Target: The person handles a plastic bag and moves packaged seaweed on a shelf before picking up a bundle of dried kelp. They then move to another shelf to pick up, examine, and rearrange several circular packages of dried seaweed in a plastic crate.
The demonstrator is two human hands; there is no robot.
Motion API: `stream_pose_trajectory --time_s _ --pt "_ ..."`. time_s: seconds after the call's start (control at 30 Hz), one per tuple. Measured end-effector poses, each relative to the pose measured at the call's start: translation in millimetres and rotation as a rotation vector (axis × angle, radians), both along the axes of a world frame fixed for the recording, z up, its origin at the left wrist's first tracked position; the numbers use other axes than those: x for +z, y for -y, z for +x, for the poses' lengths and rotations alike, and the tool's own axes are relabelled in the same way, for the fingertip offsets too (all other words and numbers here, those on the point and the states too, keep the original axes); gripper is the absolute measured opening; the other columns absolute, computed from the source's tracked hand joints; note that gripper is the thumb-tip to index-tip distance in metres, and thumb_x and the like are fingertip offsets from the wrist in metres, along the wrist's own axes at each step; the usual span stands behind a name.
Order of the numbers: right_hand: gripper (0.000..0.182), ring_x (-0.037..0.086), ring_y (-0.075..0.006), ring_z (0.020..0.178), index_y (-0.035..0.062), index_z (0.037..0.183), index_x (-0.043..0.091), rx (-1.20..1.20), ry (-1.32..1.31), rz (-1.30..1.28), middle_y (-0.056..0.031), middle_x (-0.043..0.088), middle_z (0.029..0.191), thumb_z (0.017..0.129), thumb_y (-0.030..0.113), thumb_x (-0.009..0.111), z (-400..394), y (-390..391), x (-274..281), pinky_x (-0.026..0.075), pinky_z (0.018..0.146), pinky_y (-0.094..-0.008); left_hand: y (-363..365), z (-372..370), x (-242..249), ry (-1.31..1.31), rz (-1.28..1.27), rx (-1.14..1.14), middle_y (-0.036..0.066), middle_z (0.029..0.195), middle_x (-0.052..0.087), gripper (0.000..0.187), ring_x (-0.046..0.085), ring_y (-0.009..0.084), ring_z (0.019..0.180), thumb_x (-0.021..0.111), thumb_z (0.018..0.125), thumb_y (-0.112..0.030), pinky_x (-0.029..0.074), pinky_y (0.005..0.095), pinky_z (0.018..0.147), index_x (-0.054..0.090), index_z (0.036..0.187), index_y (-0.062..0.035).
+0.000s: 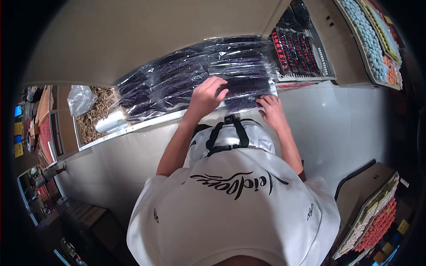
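Clear plastic packets of dark purplish dried goods lie in overlapping rows in a white-edged drawer or tray (175, 116). My left hand (207, 96) is over the near packets, its fingers bent and the thumb apart from them, with nothing visible between. My right hand (272, 111) rests its spread fingertips on the right end of the nearest packet (239, 104). Behind that one lies another dark packet (248, 84), between the two hands. More packets (173, 75) spread to the left of my left hand. What exactly is inside the packets cannot be made out.
Left in the tray are loose brown dried pieces (91, 113), a clear bag (81, 99) and a plastic roll (111, 121). A basket (326, 66) with red-and-black packets stands right. A brown panel (155, 40) overhangs the packets. Display stands (368, 186) flank the tiled floor.
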State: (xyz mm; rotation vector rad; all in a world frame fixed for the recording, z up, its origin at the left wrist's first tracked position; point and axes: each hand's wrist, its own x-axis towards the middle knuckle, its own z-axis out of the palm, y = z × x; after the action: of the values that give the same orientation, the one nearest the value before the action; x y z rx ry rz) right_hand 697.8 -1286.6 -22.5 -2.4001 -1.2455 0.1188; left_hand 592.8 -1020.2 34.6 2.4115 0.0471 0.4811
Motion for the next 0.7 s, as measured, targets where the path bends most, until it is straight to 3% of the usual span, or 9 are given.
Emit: stream_pose_trajectory --time_s 0.13,0.27,0.4,0.47,0.5,0.53,0.63,0.7 --pt "0.026 0.064 -0.0275 0.1 0.007 0.103 0.072 0.01 0.013 0.1 -0.0072 0.071 0.099 0.078 0.001 0.071 16 -12 0 0.049 0.087 -0.0408 -28 -62 -9 -0.162 -0.154 0.236 0.007 0.105 0.068 0.026 0.066 0.0267 0.095 0.072 0.088 -0.017 0.054 0.0366 0.081 0.066 0.111 -0.0079" --pt "0.022 0.064 -0.0286 0.09 0.0051 0.102 0.072 0.011 0.114 0.143 -0.0086 0.072 0.096 0.081 0.0 0.071 29 -21 62 0.049 0.082 -0.0408 -66 -126 -28 -0.069 -0.192 0.498 0.009 0.103 0.067 0.024 0.067 0.0255 0.094 0.071 0.086 -0.007 0.054 0.0365 0.08 0.065 0.109 -0.0073" --pt "0.021 0.065 -0.0265 0.088 0.0016 0.104 0.071 -0.086 -0.022 0.226 -0.0105 0.072 0.095 0.083 0.0 0.071 40 -18 100 0.05 0.083 -0.0364 -120 -183 -45 0.21 0.066 0.742 0.011 0.098 0.068 0.016 0.065 0.0304 0.092 0.067 0.088 -0.003 0.052 0.0385 0.082 0.065 0.103 -0.006" --pt "0.02 0.066 -0.0236 0.088 0.0003 0.104 0.071 -0.144 -0.138 0.302 -0.0115 0.072 0.095 0.084 -0.001 0.072 47 -17 108 0.05 0.083 -0.033 -143 -204 -33 0.174 0.17 0.858 0.012 0.097 0.069 0.009 0.065 0.0311 0.092 0.065 0.091 -0.006 0.052 0.0392 0.082 0.069 0.098 -0.0051" --pt "0.016 0.064 -0.0163 0.089 -0.0021 0.103 0.07 -0.221 -0.228 0.334 -0.0097 0.071 0.094 0.087 0.0 0.072 51 -14 106 0.048 0.084 -0.0282 -156 -211 -30 0.117 0.179 0.903 0.012 0.097 0.069 0.009 0.065 0.0314 0.092 0.065 0.091 -0.008 0.051 0.0398 0.084 0.07 0.098 -0.005" --pt "0.015 0.063 -0.0148 0.089 -0.0029 0.102 0.07 -0.232 -0.302 0.42 -0.0087 0.07 0.094 0.088 0.0 0.072 56 -11 99 0.048 0.084 -0.0273 -170 -217 -31 0.056 0.186 0.948 0.011 0.097 0.069 0.009 0.065 0.0317 0.092 0.066 0.091 -0.01 0.05 0.0403 0.086 0.07 0.097 -0.0049" --pt "0.011 0.058 -0.0095 0.089 -0.0054 0.101 0.068 -0.279 -0.568 0.69 -0.004 0.067 0.096 0.091 0.0 0.071 59 -18 92 0.046 0.083 -0.0228 -214 -225 -33 -0.059 0.238 0.92 0.011 0.1 0.07 0.015 0.065 0.0316 0.099 0.07 0.087 -0.014 0.048 0.0411 0.091 0.072 0.1 -0.0061" --pt "0.012 0.057 -0.0089 0.089 -0.005 0.102 0.068 -0.302 -0.626 0.782 -0.0038 0.067 0.097 0.091 -0.001 0.071 52 -27 88 0.046 0.083 -0.0221 -234 -224 -29 -0.317 0.188 0.832 0.012 0.107 0.071 0.021 0.064 0.0329 0.105 0.073 0.083 -0.014 0.049 0.0409 0.093 0.073 0.104 -0.0075"
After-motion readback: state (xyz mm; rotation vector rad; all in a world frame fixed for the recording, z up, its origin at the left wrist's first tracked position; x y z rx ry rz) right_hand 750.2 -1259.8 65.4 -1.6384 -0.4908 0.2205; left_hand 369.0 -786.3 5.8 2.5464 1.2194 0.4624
